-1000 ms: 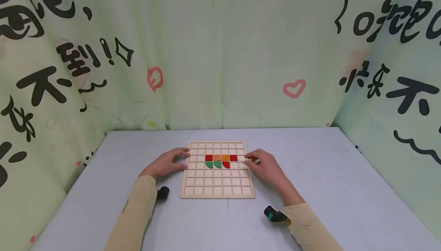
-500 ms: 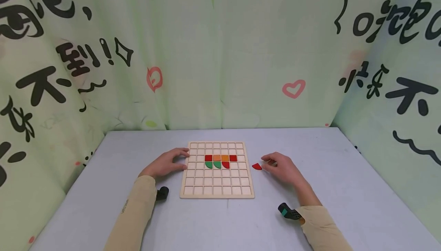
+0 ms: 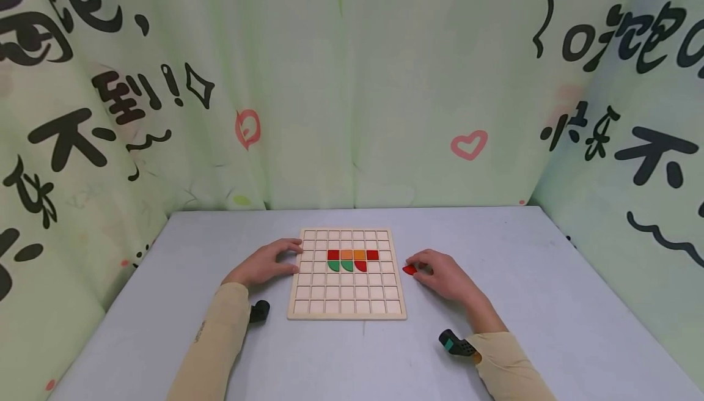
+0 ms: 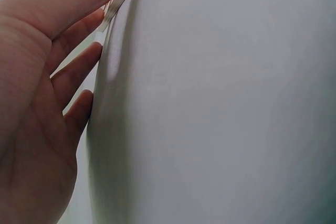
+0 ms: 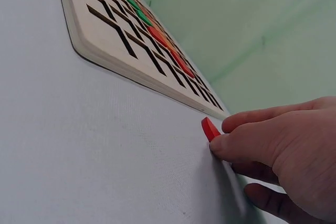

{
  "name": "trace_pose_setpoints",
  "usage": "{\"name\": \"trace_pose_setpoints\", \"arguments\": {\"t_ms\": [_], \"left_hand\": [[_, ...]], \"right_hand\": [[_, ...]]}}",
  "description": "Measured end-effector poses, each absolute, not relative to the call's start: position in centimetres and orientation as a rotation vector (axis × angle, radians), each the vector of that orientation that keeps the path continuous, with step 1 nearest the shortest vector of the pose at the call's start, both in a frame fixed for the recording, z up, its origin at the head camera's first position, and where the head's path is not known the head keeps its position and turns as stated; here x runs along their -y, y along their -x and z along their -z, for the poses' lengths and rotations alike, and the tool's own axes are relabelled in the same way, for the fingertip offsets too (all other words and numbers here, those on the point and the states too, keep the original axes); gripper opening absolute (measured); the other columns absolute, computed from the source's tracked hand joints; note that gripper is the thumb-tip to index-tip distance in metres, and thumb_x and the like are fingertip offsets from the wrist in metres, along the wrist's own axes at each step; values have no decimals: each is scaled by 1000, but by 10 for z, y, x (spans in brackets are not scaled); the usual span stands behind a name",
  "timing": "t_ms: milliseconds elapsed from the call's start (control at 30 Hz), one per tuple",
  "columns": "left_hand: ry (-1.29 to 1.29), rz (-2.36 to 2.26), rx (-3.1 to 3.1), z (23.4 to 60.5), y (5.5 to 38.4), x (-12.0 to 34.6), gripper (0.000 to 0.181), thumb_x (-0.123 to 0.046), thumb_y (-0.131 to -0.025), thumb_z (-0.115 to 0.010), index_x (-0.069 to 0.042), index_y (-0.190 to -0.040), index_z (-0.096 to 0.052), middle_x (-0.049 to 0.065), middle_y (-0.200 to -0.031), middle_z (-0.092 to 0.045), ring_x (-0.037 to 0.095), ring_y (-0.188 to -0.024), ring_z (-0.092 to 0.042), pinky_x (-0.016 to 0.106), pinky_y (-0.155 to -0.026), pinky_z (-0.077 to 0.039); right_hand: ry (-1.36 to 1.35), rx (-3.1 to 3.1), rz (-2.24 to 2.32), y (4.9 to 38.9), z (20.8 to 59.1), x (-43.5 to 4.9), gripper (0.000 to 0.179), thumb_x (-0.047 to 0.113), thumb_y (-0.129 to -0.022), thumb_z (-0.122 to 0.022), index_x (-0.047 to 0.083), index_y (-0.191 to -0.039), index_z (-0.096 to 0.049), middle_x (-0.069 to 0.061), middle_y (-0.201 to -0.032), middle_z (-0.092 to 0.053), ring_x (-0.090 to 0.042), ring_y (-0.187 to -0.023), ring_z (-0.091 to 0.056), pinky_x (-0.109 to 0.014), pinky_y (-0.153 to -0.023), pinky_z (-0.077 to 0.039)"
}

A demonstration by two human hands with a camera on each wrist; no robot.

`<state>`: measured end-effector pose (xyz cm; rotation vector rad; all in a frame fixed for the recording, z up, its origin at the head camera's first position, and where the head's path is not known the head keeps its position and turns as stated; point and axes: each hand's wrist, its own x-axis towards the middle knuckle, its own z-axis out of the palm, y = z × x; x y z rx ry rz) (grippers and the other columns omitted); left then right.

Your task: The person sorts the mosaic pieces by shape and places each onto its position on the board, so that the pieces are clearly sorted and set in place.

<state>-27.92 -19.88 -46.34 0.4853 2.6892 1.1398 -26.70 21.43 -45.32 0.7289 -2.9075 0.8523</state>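
A pale wooden grid board [image 3: 346,316] lies flat on the table. My left hand [image 3: 265,264] rests at the board's left edge, fingers and thumb touching the rim; in the left wrist view the fingers of this hand [image 4: 39,77] are fairly straight. Just right of the board, my right hand [image 3: 444,275] pinches a red quarter-circle tile [image 3: 408,270] between thumb and fingers. The right wrist view shows that red tile [image 5: 209,127] tilted up, partly covered by the thumb. Its other fingers hang below, loosely bent.
In the board sit a row of red and orange square tiles [image 3: 353,255] and, under it, two green quarter-circles [image 3: 340,266] and a red one [image 3: 360,266]. The white table [image 3: 495,254] surrounds the board. A printed curtain [image 3: 385,83] hangs behind.
My right hand first moved right from the board's edge, and the red tile lay flat beside it. Now it has come back left and pinches the tilted tile. The left hand stays.
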Motion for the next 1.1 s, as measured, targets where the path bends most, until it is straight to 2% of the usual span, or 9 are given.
{"name": "trace_pose_setpoints", "arguments": {"t_ms": [367, 800, 1100], "left_hand": [[-499, -1130, -2688, 461, 278, 199, 42, -24, -87, -75, -12, -126, -62, 3, -150, -44, 29, -143, -31, 48, -115, -28], [-472, -1119, -2687, 461, 278, 197, 41, -23, -88, -74, -12, -126, -62, 4, -151, -43, 29, -143, -30, 48, -116, -27], [-510, -1117, -2692, 462, 279, 199, 42, -25, -88, -74, -12, -126, -62, 4, -150, -44, 30, -143, -31, 48, -115, -28]], "right_hand": [[-612, 2932, -848, 269, 456, -214, 25, 9, -86, -74, 6, -111, -71, -4, -100, -63, -18, -88, -55, -36, -77, -51], [-598, 2926, -831, 269, 458, -213, 24, 9, -87, -73, 6, -110, -71, -6, -103, -64, -20, -91, -57, -39, -81, -53], [-618, 2934, -819, 268, 456, -213, 24, 6, -88, -70, 4, -112, -71, -7, -105, -64, -19, -88, -56, -37, -77, -52]]}}
